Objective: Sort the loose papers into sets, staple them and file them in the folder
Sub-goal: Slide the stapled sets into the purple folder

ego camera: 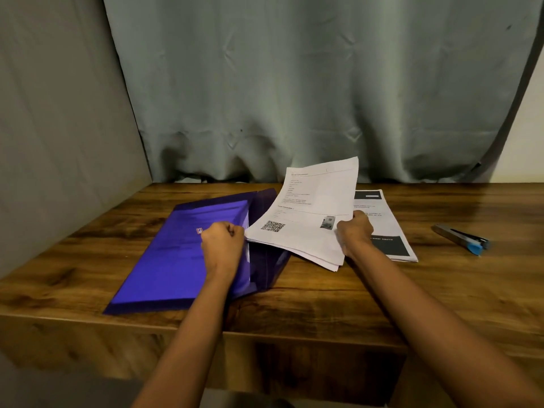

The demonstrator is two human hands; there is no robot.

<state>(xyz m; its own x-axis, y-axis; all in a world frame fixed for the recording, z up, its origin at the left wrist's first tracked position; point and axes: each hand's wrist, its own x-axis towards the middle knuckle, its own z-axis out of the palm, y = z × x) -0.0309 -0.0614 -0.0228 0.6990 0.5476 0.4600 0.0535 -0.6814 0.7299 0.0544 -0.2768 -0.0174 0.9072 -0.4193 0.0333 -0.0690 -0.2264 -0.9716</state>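
Note:
A shiny purple folder (176, 254) lies on the wooden table, left of centre. My left hand (222, 245) grips its front cover at the right edge and lifts it, so the pocket gapes. My right hand (354, 231) holds a set of white papers (312, 213) with a QR code and a small photo, tilted up, its lower left corner at the folder's mouth. Another printed set (391, 231) with black blocks lies flat under and behind my right hand.
A grey stapler with a blue end (462, 238) lies on the table at the right. A grey curtain (294, 83) hangs behind the table. The table's front edge (294, 337) runs just below my forearms.

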